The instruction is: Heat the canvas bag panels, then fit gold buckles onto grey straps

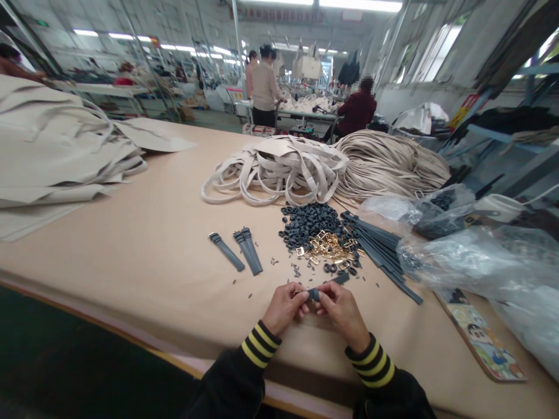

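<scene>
Near the table's front edge, my left hand (288,305) and my right hand (343,311) pinch one dark strap (340,279) between them. Its free end sticks out past my right fingers, and a loop sits on it between my hands. My left fingers cover the other end, where a bit of buckle may show. Just beyond lie gold buckles (327,247) in a heap, against a pile of dark strap loops (310,224). Loose dark straps (384,250) fan out to the right. Several straps with buckles fitted (248,250) lie to the left.
Pale fabric panels (52,139) are stacked at the left. Beige straps (279,169) and a cord-like bundle (388,163) lie at the back. Clear plastic bags (476,262) and a cartoon-printed case (480,337) occupy the right. Other people (265,84) stand and sit beyond the table.
</scene>
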Tool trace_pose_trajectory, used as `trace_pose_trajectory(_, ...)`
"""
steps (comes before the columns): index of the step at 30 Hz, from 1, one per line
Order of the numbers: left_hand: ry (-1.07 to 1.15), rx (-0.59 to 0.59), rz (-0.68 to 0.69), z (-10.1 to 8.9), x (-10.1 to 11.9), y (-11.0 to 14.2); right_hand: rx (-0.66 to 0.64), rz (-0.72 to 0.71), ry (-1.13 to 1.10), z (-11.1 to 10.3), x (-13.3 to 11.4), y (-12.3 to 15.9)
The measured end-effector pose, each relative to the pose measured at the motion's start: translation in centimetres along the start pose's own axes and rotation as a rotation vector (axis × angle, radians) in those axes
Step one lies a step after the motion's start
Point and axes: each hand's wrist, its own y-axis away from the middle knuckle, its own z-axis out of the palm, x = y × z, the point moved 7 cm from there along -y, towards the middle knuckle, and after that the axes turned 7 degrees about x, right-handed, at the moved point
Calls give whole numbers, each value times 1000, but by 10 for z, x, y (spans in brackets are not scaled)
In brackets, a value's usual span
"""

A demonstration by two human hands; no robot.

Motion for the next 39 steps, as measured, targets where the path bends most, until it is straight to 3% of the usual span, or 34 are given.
trace_pose_trajectory(6, -135, 44, 25, 7, -1, 4, 32, 9, 51, -7, 6, 1)
trace_pose_trajectory(13, -263, 88, 118, 10, 3, 9, -68, 71, -30, -12, 16, 7)
trace_pose_trajectory(16, -286, 72, 143, 11, 4, 10, -41, 10, 37, -12, 14, 7)
trace_pose_trajectory(20, -228, 61, 142, 9, 3, 10, 28, -122, 138, -10, 5, 5)
trace_pose_trajectory(26, 31, 18, 35, 7, 6, 11, -79, 67, -111, -3, 14, 2)
trace_pose_trajectory(31, -26, -2, 38, 8, 5, 12, -87, -62, 10, 2, 1, 4)
trace_pose_trajectory(39, -140, -70, 112, 10, 3, 11, 28, -256, 341, 5, -20, 7)
